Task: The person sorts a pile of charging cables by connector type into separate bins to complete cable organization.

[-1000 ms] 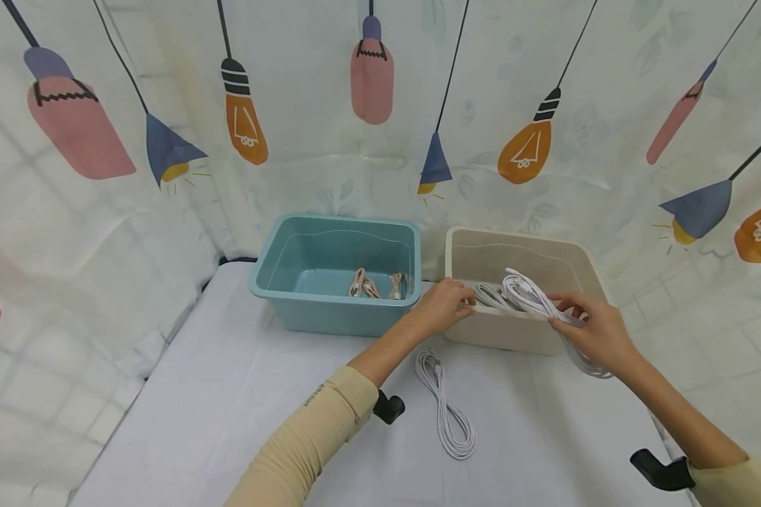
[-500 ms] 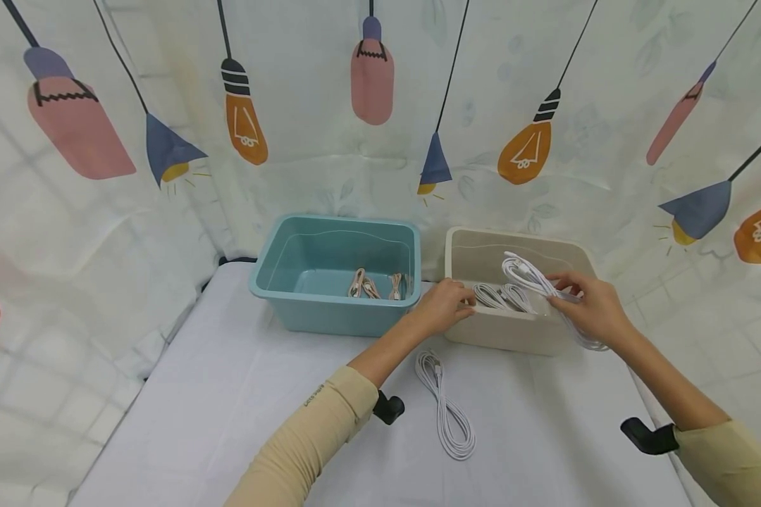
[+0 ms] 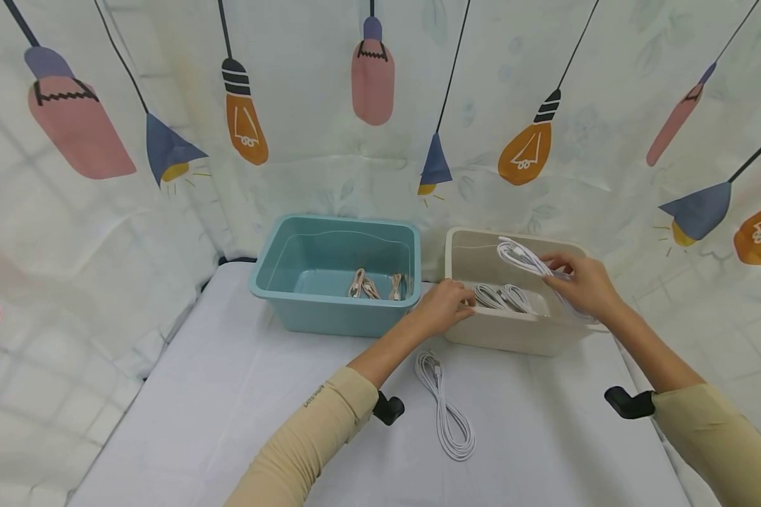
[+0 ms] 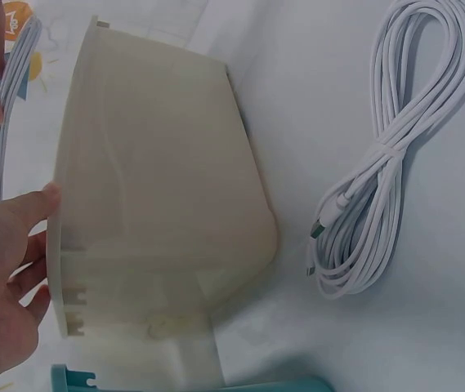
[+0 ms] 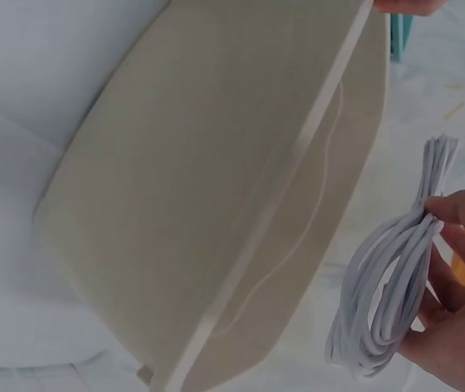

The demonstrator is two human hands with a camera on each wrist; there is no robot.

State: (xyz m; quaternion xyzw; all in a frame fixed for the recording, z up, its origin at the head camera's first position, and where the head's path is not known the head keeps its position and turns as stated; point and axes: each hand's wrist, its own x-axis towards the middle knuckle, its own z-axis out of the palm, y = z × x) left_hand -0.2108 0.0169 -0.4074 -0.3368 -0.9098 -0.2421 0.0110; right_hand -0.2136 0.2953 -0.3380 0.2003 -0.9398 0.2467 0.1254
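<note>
My right hand (image 3: 580, 282) pinches a coiled white USB cable (image 3: 520, 255) above the beige bin (image 3: 501, 329). In the right wrist view the cable's loops (image 5: 383, 290) hang below the thumb and fingers, beside the bin's rim. My left hand (image 3: 445, 306) grips the bin's near-left rim, its thumb and curled fingers at the edge in the left wrist view. Two coiled white cables (image 3: 502, 298) lie inside the bin. Another white cable coil (image 3: 445, 405) rests on the table before it, its metal plug showing in the left wrist view (image 4: 355, 220).
A teal bin (image 3: 330, 315) stands left of the beige one, with several small beige cable bundles (image 3: 369, 287) inside. White cloth covers the table (image 3: 228, 415). Behind the bins hangs a curtain (image 3: 311, 169) printed with lamps. Black wrist mounts (image 3: 628, 403) stick out from both sleeves.
My right hand has lifted the white cable up and slightly left, away from the two coils in the beige bin, now uncovering them. The left hand stays at the rim.
</note>
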